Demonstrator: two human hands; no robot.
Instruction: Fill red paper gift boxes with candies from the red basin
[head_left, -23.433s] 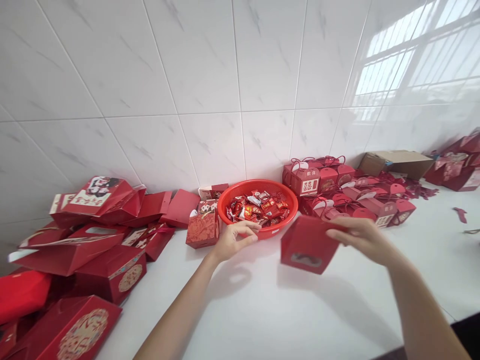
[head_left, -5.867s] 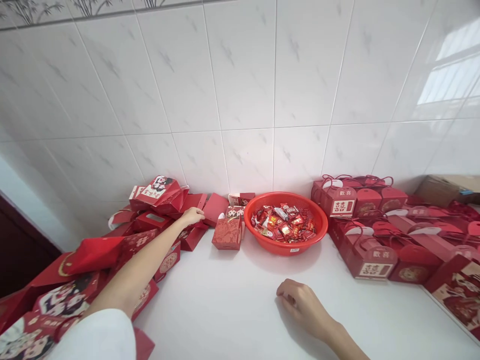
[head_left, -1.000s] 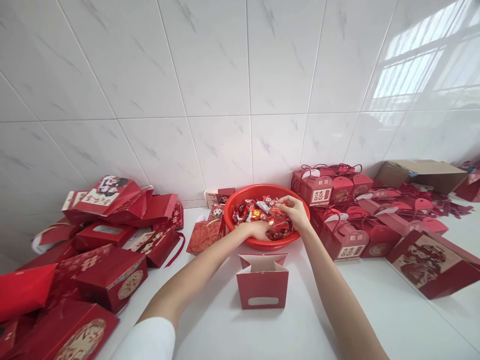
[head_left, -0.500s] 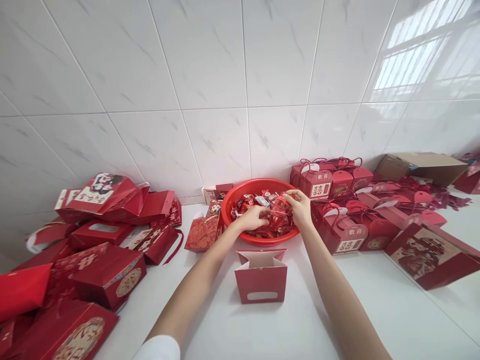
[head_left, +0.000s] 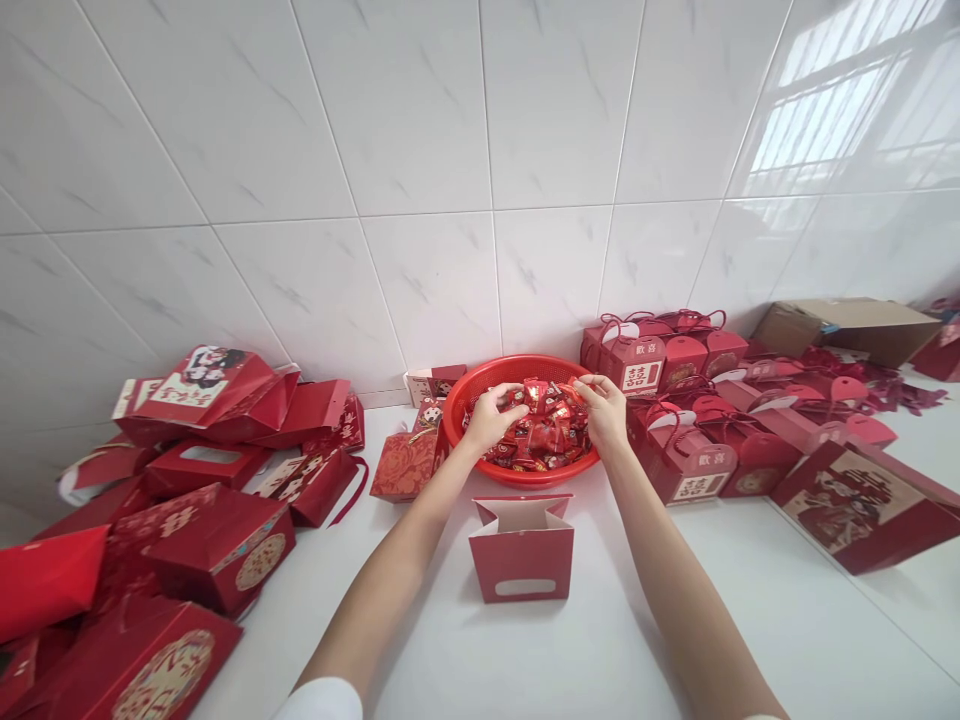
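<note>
A red plastic basket (head_left: 468, 392) holds many red-wrapped candies (head_left: 545, 437). Over its left side is my left hand (head_left: 491, 418), thumb and fingers apart, with nothing visibly held between them. At the right side of the basket, my right hand (head_left: 604, 412) has thumb and forefinger pinched on a red-wrapped candy, mostly covered by the fingers. Directly in front of the basket, a dark red paper gift box (head_left: 521, 566) stands upright with its top open and an oval cut-out low on its front.
Red gift boxes (head_left: 219, 550) lie in a loose heap at left. Handled boxes (head_left: 694, 465) stand in rows at right, beside a large tilted box (head_left: 862, 505). Farther back right is a cardboard carton (head_left: 862, 328). A tiled wall (head_left: 420, 280) bounds the white tabletop (head_left: 517, 665).
My left hand has opened and shifted slightly up and left over the candies. Clear wrapping stretched between the hands is gone from there. My right hand has barely moved.
</note>
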